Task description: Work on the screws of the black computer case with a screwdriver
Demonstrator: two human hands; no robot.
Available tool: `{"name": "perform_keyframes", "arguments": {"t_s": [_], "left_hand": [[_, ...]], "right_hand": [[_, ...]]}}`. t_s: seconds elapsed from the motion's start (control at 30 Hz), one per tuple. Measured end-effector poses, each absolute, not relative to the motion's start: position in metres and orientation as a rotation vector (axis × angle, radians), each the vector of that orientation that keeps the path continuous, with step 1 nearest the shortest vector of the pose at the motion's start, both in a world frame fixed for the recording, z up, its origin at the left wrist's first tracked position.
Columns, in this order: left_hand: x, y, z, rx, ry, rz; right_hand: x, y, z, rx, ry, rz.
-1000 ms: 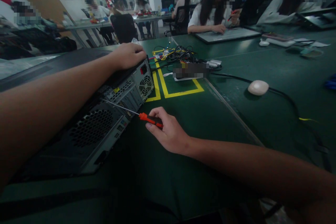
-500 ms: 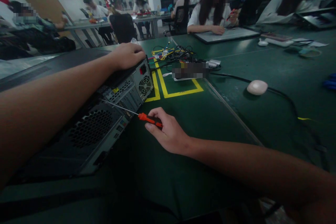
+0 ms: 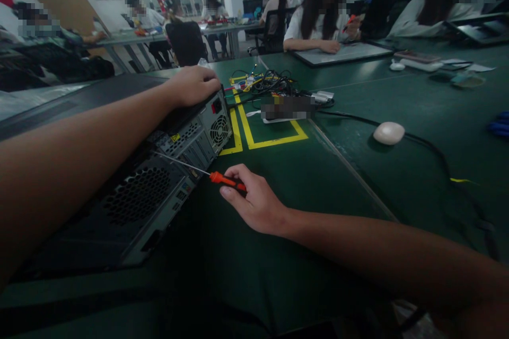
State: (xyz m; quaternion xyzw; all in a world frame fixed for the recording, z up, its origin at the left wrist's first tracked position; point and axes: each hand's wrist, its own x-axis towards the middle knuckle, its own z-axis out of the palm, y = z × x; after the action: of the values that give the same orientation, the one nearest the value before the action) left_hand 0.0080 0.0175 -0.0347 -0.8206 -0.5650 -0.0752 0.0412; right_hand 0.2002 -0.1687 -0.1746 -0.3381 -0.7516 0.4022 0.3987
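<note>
A black desktop computer case (image 3: 137,198) lies at the left, its rear panel with vents and ports facing me. My left hand (image 3: 195,86) lies over the case's far top edge, fingers curled down on it. My right hand (image 3: 256,202) is wrapped round the orange-and-black handle of a screwdriver (image 3: 218,176). Its thin shaft points left along the rear panel; the tip is near the slot covers, and I cannot tell whether it touches a screw. The power supply fan grille (image 3: 219,130) shows to the right of the slots.
Yellow tape (image 3: 274,143) marks squares on the green table (image 3: 318,185). Tangled cables (image 3: 274,82) lie behind the case. A pale computer mouse (image 3: 388,133) sits beside a black cable (image 3: 431,148). Across the table a person (image 3: 318,21) works at a flat panel (image 3: 345,54).
Almost nothing differs. Both hands, the screwdriver and the computer case stay in place; the view shifts very slightly.
</note>
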Motion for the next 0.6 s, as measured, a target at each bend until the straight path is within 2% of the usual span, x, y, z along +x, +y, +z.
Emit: {"name": "perform_keyframes", "arguments": {"t_s": [0.6], "left_hand": [[0.0084,0.0169,-0.0354,-2.498,-1.696,-0.195]], "right_hand": [[0.2003,-0.1698,-0.1763,-0.847,-1.868,0.87]]}}
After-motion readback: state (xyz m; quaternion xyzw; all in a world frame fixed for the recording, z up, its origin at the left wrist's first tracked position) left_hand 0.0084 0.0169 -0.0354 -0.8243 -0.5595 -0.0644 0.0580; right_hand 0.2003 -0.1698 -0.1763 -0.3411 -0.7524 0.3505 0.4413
